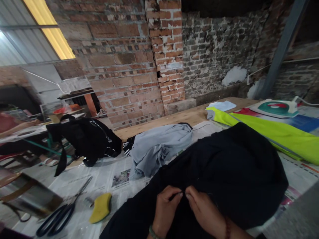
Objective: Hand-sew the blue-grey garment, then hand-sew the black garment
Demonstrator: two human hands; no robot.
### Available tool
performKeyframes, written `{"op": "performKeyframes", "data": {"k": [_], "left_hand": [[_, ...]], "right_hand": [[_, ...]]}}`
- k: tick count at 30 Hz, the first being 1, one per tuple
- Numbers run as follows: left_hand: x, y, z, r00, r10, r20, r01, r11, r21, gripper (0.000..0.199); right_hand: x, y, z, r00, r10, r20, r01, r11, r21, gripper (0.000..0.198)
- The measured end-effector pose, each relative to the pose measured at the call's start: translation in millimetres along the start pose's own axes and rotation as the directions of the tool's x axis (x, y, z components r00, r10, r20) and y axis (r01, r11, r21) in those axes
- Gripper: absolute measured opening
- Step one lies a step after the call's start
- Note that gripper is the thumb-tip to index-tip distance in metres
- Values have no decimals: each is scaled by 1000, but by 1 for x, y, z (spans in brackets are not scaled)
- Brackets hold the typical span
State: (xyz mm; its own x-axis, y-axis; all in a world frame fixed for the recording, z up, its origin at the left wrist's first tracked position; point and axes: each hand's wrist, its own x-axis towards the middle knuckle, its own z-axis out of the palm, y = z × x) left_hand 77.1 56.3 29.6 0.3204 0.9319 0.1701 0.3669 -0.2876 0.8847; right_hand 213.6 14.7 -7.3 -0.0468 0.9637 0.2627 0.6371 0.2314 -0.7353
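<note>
A large dark navy garment (231, 166) is spread over the newspaper-covered table in front of me. Above its near part, my left hand (167, 204) has thumb and forefinger pinched together. My right hand (199, 204) sits just beside it, also in a pinch, the fingertips of both almost meeting. Whatever lies between the fingertips is too small and dark to make out. To the left of the garment are a yellow sponge (101, 208) and a pair of scissors (66, 212) with dark handles.
Behind the garment lie grey clothing (159, 146) and a black bag (87, 137). A neon yellow garment (269, 129) and an iron (276, 109) are at the right. A metal can (32, 196) stands at the left. Another person (15, 127) sits at the far left.
</note>
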Motion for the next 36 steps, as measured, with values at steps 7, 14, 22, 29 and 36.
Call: {"op": "performKeyframes", "data": {"k": [7,14,22,29,36], "left_hand": [[2,-9,2,997,-72,-23,71,997,-40,11],[3,-8,3,988,-150,-37,147,987,-67,10],[-1,-16,3,987,133,-94,-128,990,54,14],[-4,-18,9,932,338,-127,-321,937,137,19],[-3,-14,10,970,188,-152,-175,980,95,16]], "right_hand": [[4,-11,-8,1000,-2,6,2,1000,16,19],[26,-9,-57,963,-148,-225,121,984,-131,16],[68,-2,-47,975,-97,201,65,985,161,26],[49,13,-43,971,27,237,-91,960,264,17],[49,10,-43,960,16,279,-157,856,492,16]]}}
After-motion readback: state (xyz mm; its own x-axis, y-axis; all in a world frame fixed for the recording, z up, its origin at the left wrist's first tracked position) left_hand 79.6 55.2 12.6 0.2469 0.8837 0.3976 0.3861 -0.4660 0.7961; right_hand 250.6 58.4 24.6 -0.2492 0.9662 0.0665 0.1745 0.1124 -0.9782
